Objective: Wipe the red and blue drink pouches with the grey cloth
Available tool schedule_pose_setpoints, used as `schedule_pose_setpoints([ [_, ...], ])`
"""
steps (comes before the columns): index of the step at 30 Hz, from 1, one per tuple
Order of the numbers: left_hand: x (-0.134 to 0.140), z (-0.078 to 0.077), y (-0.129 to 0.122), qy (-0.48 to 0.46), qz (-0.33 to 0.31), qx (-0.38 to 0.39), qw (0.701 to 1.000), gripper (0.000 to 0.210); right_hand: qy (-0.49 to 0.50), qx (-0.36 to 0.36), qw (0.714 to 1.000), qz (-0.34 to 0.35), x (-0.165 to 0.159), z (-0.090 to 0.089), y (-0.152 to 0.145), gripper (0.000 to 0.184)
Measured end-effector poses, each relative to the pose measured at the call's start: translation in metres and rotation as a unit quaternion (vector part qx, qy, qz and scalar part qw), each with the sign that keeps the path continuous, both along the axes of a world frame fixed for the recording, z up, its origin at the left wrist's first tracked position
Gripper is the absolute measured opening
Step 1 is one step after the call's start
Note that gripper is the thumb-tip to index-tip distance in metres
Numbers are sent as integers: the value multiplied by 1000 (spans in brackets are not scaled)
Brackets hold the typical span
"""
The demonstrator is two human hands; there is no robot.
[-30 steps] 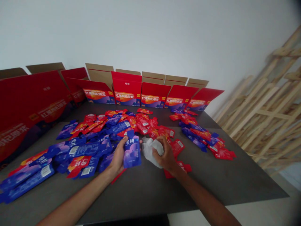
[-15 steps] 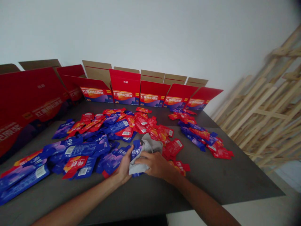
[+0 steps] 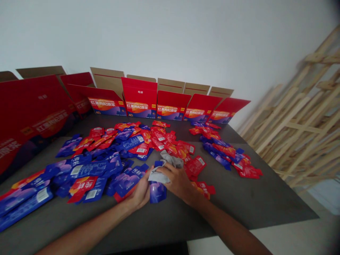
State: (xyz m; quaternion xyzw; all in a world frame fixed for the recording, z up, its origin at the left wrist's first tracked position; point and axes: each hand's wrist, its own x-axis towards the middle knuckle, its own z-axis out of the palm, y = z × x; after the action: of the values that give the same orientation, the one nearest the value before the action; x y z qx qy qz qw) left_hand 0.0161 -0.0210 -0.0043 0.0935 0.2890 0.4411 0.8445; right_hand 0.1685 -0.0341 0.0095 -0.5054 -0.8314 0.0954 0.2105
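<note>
My left hand (image 3: pixel 142 189) grips a blue-purple pouch (image 3: pixel 157 193) by its left edge, above the near part of the dark table. A crumpled grey cloth (image 3: pixel 159 175) is bunched in my right hand (image 3: pixel 177 180), whose fingers press it against the upper half of the pouch. The cloth hides that upper part; the pouch's lower end shows below it. Close to my left hand lies a heap of blue pouches (image 3: pixel 127 181) mixed with red ones. Red pouches (image 3: pixel 196 166) lie just beyond and to the right of my right hand.
Several red-and-blue cartons (image 3: pixel 140 106) with raised flaps stand in a row along the back, and larger ones (image 3: pixel 39 117) stand at the left. Another pile of mixed pouches (image 3: pixel 225 150) lies at the right of the table (image 3: pixel 239 202). Wooden slats (image 3: pixel 292 124) lean beyond the right edge.
My right hand has moved the cloth up the pouch, from its lower part to its upper part. The pouch's lower end is now uncovered. My left hand keeps its hold.
</note>
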Motion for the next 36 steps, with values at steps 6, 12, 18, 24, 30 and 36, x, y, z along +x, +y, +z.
schedule_pose_setpoints([
  [6, -8, -5, 7, 20, -22, -3, 1000, 21, -52, -60, 986, 147, 5, 7, -4, 41],
  [12, -8, -7, 10, 9, -36, -2, 999, 21, -55, -54, 989, 123, 2, 7, -5, 41],
  [18, -4, -10, 6, -1, -22, 5, 1000, 15, 5, 0, 1000, 4, 1, -1, 0, 46],
  [24, -8, -8, 12, -14, -48, -13, 999, 24, -46, -52, 991, 117, 3, 6, -4, 42],
  [30, -9, -6, 14, -5, -45, 8, 999, 33, -58, -65, 984, 152, 4, 10, -7, 40],
  [36, -4, -7, 7, 29, -28, 27, 999, 34, -13, -3, 999, 34, 4, 3, 0, 41],
])
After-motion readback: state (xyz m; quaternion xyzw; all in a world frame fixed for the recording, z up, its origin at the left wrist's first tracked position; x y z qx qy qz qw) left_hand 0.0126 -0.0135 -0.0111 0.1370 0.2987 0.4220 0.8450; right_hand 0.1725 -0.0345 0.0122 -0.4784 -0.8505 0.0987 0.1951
